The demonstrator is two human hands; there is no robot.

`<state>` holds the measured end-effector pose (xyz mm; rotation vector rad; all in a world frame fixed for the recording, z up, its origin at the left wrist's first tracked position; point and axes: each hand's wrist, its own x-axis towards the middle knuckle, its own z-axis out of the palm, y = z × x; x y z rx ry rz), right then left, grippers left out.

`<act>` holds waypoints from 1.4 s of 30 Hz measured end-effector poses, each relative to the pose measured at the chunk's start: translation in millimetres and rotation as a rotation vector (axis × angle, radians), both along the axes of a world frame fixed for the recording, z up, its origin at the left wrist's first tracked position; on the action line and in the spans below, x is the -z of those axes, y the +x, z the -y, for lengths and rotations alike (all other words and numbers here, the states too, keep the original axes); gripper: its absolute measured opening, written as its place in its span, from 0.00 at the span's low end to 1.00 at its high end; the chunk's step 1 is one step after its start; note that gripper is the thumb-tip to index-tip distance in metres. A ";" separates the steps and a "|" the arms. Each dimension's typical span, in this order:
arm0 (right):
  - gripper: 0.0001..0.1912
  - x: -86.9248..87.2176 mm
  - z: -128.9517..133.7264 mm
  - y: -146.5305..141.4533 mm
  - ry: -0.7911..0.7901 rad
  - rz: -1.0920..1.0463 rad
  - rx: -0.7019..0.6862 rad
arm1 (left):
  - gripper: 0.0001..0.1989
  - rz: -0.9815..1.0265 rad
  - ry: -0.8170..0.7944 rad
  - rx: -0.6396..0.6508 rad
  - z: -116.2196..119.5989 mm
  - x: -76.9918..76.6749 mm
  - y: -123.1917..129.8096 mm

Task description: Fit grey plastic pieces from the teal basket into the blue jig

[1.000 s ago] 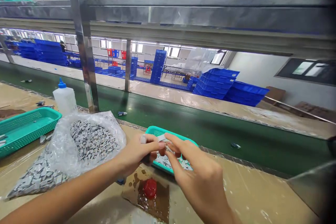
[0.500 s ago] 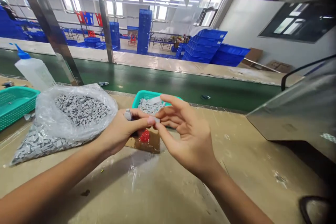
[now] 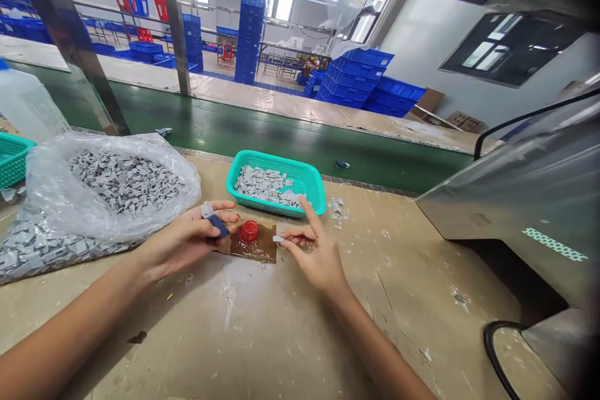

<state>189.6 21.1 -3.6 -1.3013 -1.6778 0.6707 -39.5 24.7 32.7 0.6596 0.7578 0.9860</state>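
My left hand [image 3: 187, 237] holds a dark blue piece [image 3: 218, 225] with a light grey part [image 3: 207, 210] at its upper end. Between the thumb and fingers of my right hand [image 3: 315, 253] is a small light grey piece [image 3: 278, 239]. A red round cap-like object [image 3: 249, 232] sits on a wet brown square [image 3: 262, 247] between the two hands. Just beyond them stands a turquoise basket [image 3: 300, 170] with many small grey pieces. To the left, an open clear plastic bag [image 3: 51, 200] is full of grey pieces.
A white bottle [image 3: 35, 103] and another turquoise basket [image 3: 14, 155] are at the left. Loose grey pieces [image 3: 337, 207] lie right of the middle basket. A green belt [image 3: 281, 135] runs behind. A metal housing [image 3: 506, 200] stands at the right.
My hands have moved apart, the right one keeping a small grey piece. The dark blue piece in my left hand is now plainly visible. The view has shifted, showing more of the middle basket.
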 end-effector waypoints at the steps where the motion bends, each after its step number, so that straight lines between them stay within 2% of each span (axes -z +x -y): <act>1: 0.39 5.9 -2.9 1.2 -0.020 0.007 0.016 | 0.22 0.027 -0.029 0.028 0.5 0.9 -1.3; 4: 0.41 14.2 -7.5 1.0 -0.062 0.014 0.014 | 0.17 0.056 -0.092 0.074 3.1 0.0 -1.7; 10: 0.39 15.6 -8.1 -2.0 -0.038 0.105 0.017 | 0.10 0.039 -0.144 0.033 4.2 0.4 -0.7; 14: 0.40 14.5 -11.1 -1.6 -0.058 0.137 -0.010 | 0.10 0.041 -0.185 0.001 4.1 1.9 -1.6; 19: 0.41 11.0 -15.2 1.6 -0.076 0.182 -0.100 | 0.11 0.016 -0.152 -0.047 3.6 -0.3 -1.4; 24: 0.40 6.5 -18.3 2.2 -0.073 0.228 -0.123 | 0.11 -0.022 -0.112 0.021 4.7 -2.8 0.2; 30: 0.38 4.5 -17.5 1.5 -0.069 0.238 -0.135 | 0.10 0.041 -0.027 0.042 7.7 3.9 1.6; 34: 0.39 4.5 -19.0 3.7 -0.072 0.239 -0.139 | 0.09 -0.032 0.016 0.017 10.8 9.9 3.4; 37: 0.41 -2.9 -14.9 4.5 -0.085 0.122 -0.131 | 0.11 -0.168 0.100 0.021 15.6 12.2 7.2; 40: 0.45 -20.3 -1.3 -2.0 -0.095 -0.135 -0.132 | 0.11 -0.314 0.198 0.015 21.5 10.3 12.7; 42: 0.47 -33.6 10.3 -10.6 -0.096 -0.260 -0.183 | 0.11 -0.386 0.239 0.003 24.8 7.4 16.0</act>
